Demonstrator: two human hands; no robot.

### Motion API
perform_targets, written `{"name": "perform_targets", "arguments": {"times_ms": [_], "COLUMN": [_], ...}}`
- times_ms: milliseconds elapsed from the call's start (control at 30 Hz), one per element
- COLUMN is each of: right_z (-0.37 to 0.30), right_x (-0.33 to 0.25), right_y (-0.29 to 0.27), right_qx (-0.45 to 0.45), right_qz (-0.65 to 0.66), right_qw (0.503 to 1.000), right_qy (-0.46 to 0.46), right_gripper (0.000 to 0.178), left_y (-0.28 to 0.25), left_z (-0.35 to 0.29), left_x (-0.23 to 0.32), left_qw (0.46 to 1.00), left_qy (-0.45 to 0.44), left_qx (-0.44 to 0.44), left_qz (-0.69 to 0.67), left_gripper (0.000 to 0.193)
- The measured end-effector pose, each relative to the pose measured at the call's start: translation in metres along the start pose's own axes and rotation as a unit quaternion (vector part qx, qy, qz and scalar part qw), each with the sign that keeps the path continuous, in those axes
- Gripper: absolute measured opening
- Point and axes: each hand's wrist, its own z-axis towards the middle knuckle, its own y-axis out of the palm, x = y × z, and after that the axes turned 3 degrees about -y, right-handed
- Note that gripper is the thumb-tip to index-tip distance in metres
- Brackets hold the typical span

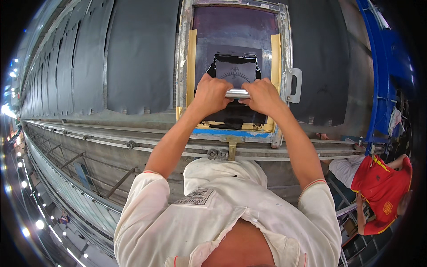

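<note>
My left hand (211,94) and my right hand (262,95) are both closed round a squeegee (237,93), whose bare metal bar shows between them. The squeegee rests over a screen printing frame (183,62) with worn metal sides and tan tape along its inner edges. On the mesh, wet black ink (235,116) lies on the near side of my hands. Beyond the squeegee a fan-like line design (235,73) shows, with ink streaks around it. My hands and the bar hide most of the squeegee's blade.
Dark fabric panels (140,58) lie in a row to the left, and another panel (318,62) lies to the right. A metal handle (296,85) sticks out from the frame. Along the near edge runs a rail (111,138). A blue machine (382,71) and a person in red (382,191) are at right.
</note>
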Motion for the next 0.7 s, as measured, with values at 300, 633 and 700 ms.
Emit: {"name": "perform_targets", "arguments": {"times_ms": [300,633,700], "right_z": [0.109,0.057,0.021], "right_x": [0.070,0.033,0.005], "right_y": [-0.068,-0.022,0.001], "right_qx": [-0.039,0.007,0.025], "right_qz": [0.027,0.030,0.028], "right_qw": [0.997,0.999,0.999], "right_qy": [0.060,0.035,0.004], "right_gripper": [0.036,0.030,0.029], "left_y": [-0.039,-0.015,0.003], "left_z": [0.127,0.053,0.005], "left_x": [-0.055,-0.028,-0.013], "left_qw": [1.000,0.999,0.999], "left_qy": [-0.008,-0.025,-0.001], "left_qx": [0.004,0.033,0.048], "left_qz": [0.027,-0.019,-0.004], "left_gripper": [0.027,0.025,0.023]}}
